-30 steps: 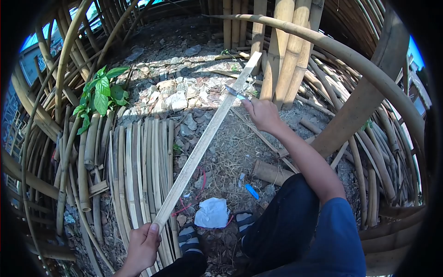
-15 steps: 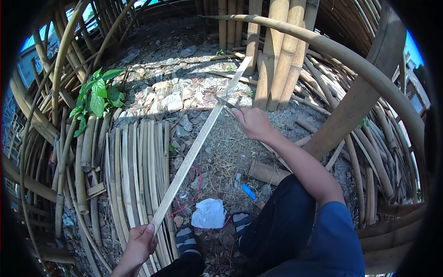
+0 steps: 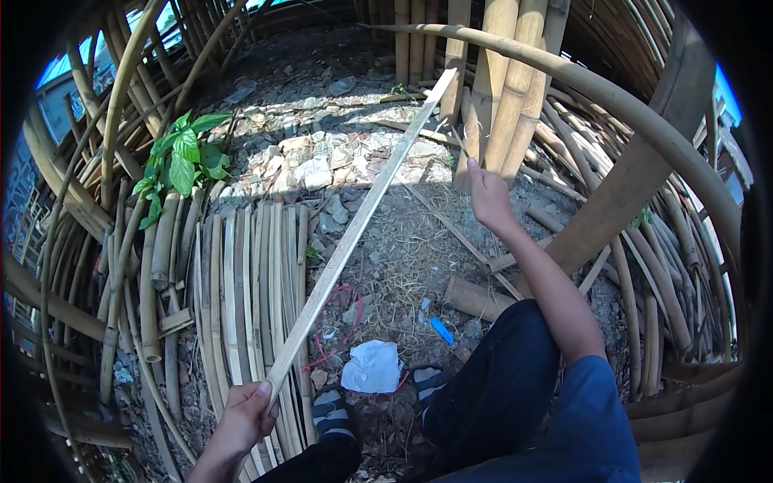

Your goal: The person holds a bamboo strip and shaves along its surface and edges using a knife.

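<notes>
My left hand (image 3: 246,417) is closed around the near end of a long, pale split bamboo strip (image 3: 351,233). The strip slants up and away to the right, its far end in front of upright bamboo poles. To the right of the strip, my right hand (image 3: 491,200) is closed on a knife (image 3: 461,145), its thin dark blade pointing up and away. Blade and strip stand apart. Fingers hide the knife's handle. Below the strip, a row of similar split bamboo strips (image 3: 256,298) lies side by side on the ground at the left.
Thick bamboo poles (image 3: 515,97) stand at the back right, and a bent pole (image 3: 612,84) arches across the right side. A leafy plant (image 3: 185,153) grows at left. White paper (image 3: 372,368), a blue scrap (image 3: 441,330) and a bamboo piece (image 3: 477,299) lie near my feet.
My right hand and the knife have moved right and slightly up, off the strip. The strip's far end has shifted up and right; my left hand keeps its grip.
</notes>
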`<state>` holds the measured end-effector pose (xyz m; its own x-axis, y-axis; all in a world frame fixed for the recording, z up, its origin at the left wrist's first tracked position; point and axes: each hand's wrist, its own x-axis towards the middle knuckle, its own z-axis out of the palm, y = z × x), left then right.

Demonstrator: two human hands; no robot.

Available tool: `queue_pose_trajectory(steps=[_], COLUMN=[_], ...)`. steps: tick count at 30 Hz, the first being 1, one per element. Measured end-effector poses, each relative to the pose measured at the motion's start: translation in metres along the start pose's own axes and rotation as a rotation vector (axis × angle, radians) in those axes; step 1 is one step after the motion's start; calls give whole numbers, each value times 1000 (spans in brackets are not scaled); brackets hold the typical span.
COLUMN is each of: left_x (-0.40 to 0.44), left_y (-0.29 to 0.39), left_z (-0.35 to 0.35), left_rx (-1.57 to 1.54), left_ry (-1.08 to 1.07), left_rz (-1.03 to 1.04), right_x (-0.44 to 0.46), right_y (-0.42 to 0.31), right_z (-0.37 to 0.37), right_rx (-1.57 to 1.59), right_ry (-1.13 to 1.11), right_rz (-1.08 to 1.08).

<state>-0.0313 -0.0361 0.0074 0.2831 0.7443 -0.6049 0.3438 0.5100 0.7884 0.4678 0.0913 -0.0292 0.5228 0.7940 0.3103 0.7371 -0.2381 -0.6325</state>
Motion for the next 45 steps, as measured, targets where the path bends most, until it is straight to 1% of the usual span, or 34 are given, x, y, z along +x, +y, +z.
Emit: queue_pose_trajectory(steps=[1,3,4,6,7,9,10,11,12,14,15,17,18,20,24,26,29,30,32,33,35,38,42,44,45], left_x=[2,5,9,19,21,24,25,26,28,28,26,23,23,21,18,16,17,17,17,18,21,22,17,17,18], left_y=[2,6,5,3,6,13,13,13,12,12,14,12,12,10,8,9,7,8,10,9,5,4,8,8,6], left_z=[1,2,3,1,2,5,5,6,7,9,12,12,11,12,10,9,6,7,8,9,10,7,8,7,6], left_rx=[-9,-34,-52,-11,-30,-7,-15,-18,-22,-37,-41,-57,-64,-57,-80,-81,-75,-78,-124,-125,-177,-179,-153,-144,-144], left_ry=[13,-4,15,-29,-9,2,13,-19,-54,-71,-103,-179,-175,-210,-242,-232,-227,-228,-273,-270,-293,-331,-325,-305,-310], left_rz=[1,-53,-62,93,90,73,70,66,65,53,64,83,86,169,179,187,146,147,128,122,106,102,109,108,112], right_x=[-6,-37,-51,-89,-111,-161,-186,-205,-217,-235,-241,-246,-246,-245,-230,-208,-198,-204,-228,-238,-252,-243,-225,-204,-203], right_y=[-16,-48,-65,-98,-113,-128,-134,-138,-142,-146,-146,-145,-146,-148,-146,-138,-136,-138,-144,-146,-149,-148,-140,-133,-130], right_z=[-2,0,-1,0,1,3,7,12,16,27,31,38,39,39,37,36,31,30,29,30,32,35,33,33,34], right_rx=[6,168,190,284,357,286,300,313,312,346,350,334,332,284,248,213,228,226,230,233,263,279,218,202,197], right_ry=[-8,-55,-141,-275,-319,-480,-531,-580,-586,-604,-617,-549,-554,-489,-433,-359,-329,-330,-449,-454,-529,-503,-447,-354,-351], right_rz=[-13,-119,-165,-257,-304,-352,-363,-373,-383,-488,-482,-571,-577,-638,-633,-472,-435,-436,-615,-613,-715,-723,-714,-521,-521])
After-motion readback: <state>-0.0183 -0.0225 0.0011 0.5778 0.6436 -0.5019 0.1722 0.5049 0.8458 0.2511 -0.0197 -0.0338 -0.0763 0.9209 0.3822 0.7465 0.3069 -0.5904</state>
